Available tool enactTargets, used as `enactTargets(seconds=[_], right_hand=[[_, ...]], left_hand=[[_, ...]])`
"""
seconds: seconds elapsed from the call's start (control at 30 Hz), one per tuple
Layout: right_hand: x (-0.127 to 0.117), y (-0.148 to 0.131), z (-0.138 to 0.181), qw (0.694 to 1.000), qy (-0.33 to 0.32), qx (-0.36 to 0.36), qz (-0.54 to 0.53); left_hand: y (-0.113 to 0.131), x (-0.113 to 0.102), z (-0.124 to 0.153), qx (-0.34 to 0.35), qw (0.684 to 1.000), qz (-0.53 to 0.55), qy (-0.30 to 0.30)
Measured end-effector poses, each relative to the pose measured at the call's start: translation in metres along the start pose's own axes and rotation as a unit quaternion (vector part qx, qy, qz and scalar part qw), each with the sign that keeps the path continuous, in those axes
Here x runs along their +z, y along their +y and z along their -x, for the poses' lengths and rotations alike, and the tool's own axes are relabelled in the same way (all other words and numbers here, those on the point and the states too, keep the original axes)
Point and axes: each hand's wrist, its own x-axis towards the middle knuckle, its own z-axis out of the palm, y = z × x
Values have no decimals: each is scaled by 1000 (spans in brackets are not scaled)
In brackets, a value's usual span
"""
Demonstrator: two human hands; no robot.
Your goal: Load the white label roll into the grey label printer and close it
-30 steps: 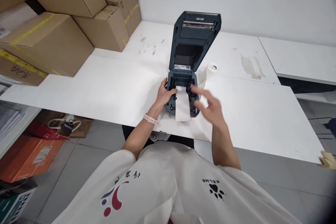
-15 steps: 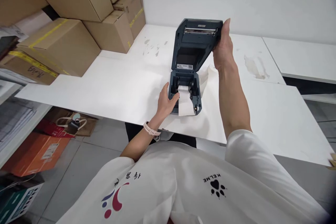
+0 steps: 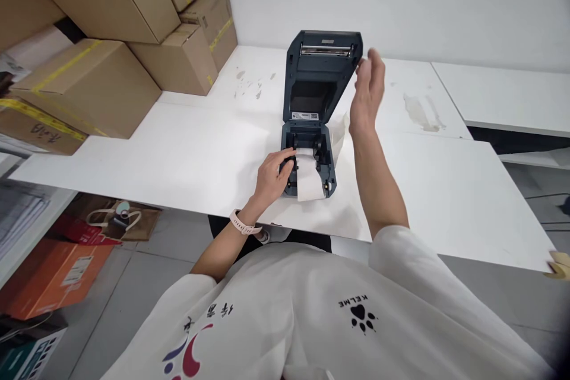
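A dark label printer (image 3: 329,157) stands on the white table with its lid (image 3: 312,74) raised. Inside the base sits a label roll, and its white label strip (image 3: 308,181) hangs forward over the front edge. My left hand (image 3: 271,177) rests at the base's left side, fingers reaching over the rim beside the roll, thumb apart. Just right of the lid's upper edge is my right hand (image 3: 369,92), its fingers stretched out and holding nothing; whether a fingertip still touches the lid is hard to tell. A pale paper strip (image 3: 339,130) lies behind the printer's right side.
Cardboard boxes (image 3: 98,86) with yellow tape are stacked at the table's left end. The white table (image 3: 200,148) runs along the wall, with worn patches (image 3: 421,113) on it. Below left are an orange box (image 3: 57,273) and a brown bag (image 3: 145,228).
My right hand has loosened from the raised lid and moved slightly down beside it. My left fingers have shifted up and over the printer's left rim. The view has turned slightly.
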Motion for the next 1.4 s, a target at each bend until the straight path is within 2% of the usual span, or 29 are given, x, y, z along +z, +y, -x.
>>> enactTargets(seconds=[0.07,0.17,0.23,0.3,0.37,0.6,0.73,0.83,1.03,1.17,1.4], right_hand=[[-3,-5,52,999,44,14,25],[-3,-14,124,996,7,80,47],[1,-19,154,991,-6,127,52],[7,-22,166,987,-5,149,64],[11,-23,168,985,-7,148,82],[12,-21,167,983,-13,112,148],[12,-23,167,980,-21,130,149],[13,-25,164,980,-27,132,149],[14,-28,164,984,-8,143,108],[14,-27,165,983,-16,133,122],[15,-22,166,988,23,149,40]], left_hand=[[-5,0,-3,-20,999,-2,31],[-13,7,-10,-90,995,24,38],[-17,13,-15,-135,988,78,22],[-20,18,-17,-156,979,127,13],[-22,20,-19,-162,976,147,9],[-23,20,-19,-146,982,116,8],[-17,15,-23,-87,995,50,-3],[-10,12,-26,-34,999,6,-38],[-5,11,-32,34,994,-38,-96],[-7,13,-33,53,991,-61,-106],[-9,13,-32,78,977,-152,-128]])
